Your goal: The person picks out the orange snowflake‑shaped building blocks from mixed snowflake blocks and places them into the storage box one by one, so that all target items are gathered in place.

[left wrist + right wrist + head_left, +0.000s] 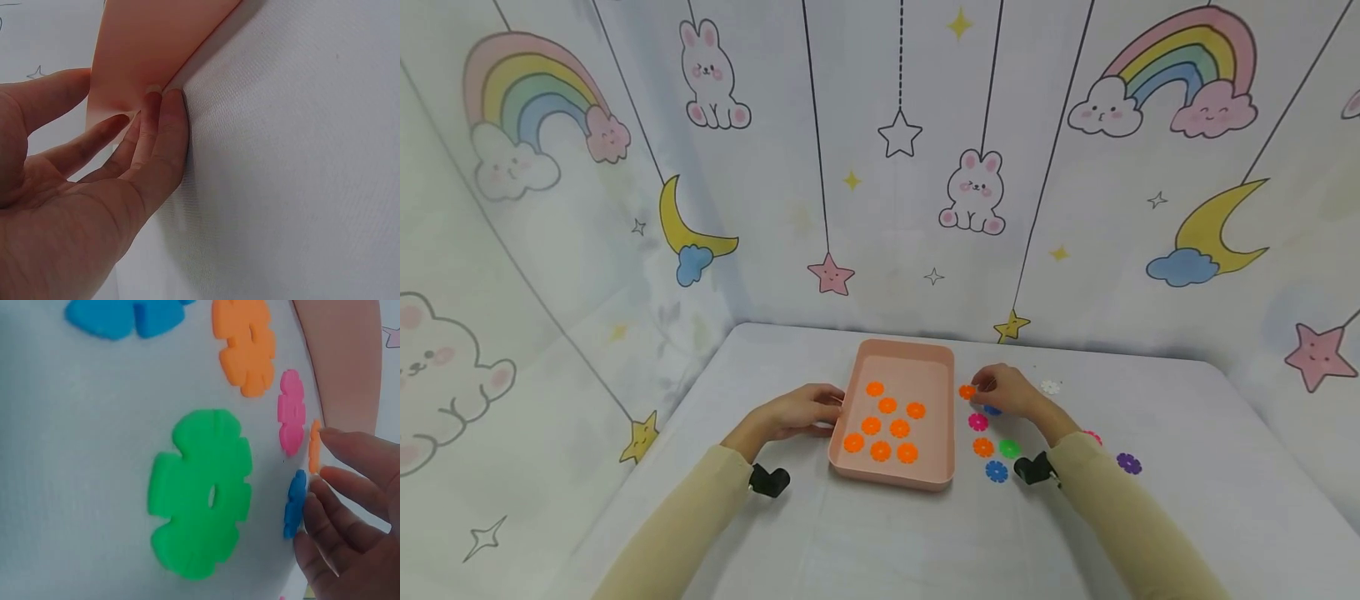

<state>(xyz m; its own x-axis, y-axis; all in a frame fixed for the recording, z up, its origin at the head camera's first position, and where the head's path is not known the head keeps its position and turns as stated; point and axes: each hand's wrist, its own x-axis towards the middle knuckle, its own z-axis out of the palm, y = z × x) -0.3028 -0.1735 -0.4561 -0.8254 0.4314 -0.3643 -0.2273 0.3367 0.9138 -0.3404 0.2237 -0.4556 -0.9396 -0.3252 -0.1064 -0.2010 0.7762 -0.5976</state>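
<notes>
A pink tray point(891, 479) holds several orange flower-shaped discs point(881, 451). My left hand point(801, 410) is at its left side, and in the left wrist view the fairly straight fingers point(169, 125) rest against the outer wall near the table. Right of the tray, my right hand point(1006, 390) pinches another orange disc point(967, 392) between thumb and index finger. Beneath its other fingers lies a blue disc point(295, 505). A pink disc point(978, 422) is just nearer than the hand.
Nearer the front are an orange disc point(983, 447), a green disc point(1010, 448) and a blue disc point(997, 472). A purple disc point(1129, 463) lies farther right, a white one point(1050, 387) behind the right wrist. A patterned cloth point(910, 250) hangs behind the table.
</notes>
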